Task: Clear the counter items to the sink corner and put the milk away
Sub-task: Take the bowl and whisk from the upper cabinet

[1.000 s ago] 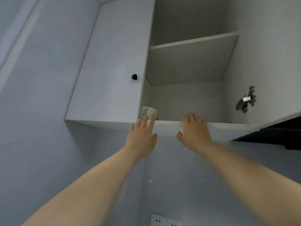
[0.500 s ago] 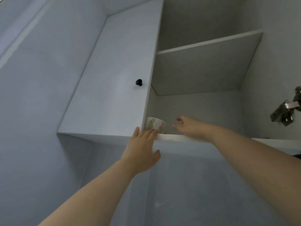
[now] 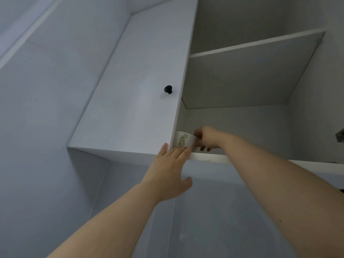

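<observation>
I look up at an open wall cabinet (image 3: pixel 232 161). A white bowl with a green leaf pattern (image 3: pixel 183 139) stands at the left end of its bottom shelf, partly hidden behind the closed left door (image 3: pixel 141 86). My right hand (image 3: pixel 205 137) is inside the cabinet and its fingers curl around the bowl's right side. My left hand (image 3: pixel 169 172) is stretched up with straight fingers, whose tips touch the shelf's front edge just below the bowl. No milk is in view.
The closed left door carries a black knob (image 3: pixel 168 89). An upper shelf (image 3: pixel 256 43) spans the cabinet. A metal hinge (image 3: pixel 340 135) shows at the right edge. Grey wall surrounds the cabinet on the left and below.
My right hand has moved from the shelf's front edge into the cabinet and leftward, and now grips the bowl. My left hand has stayed at the edge. The view has drawn closer.
</observation>
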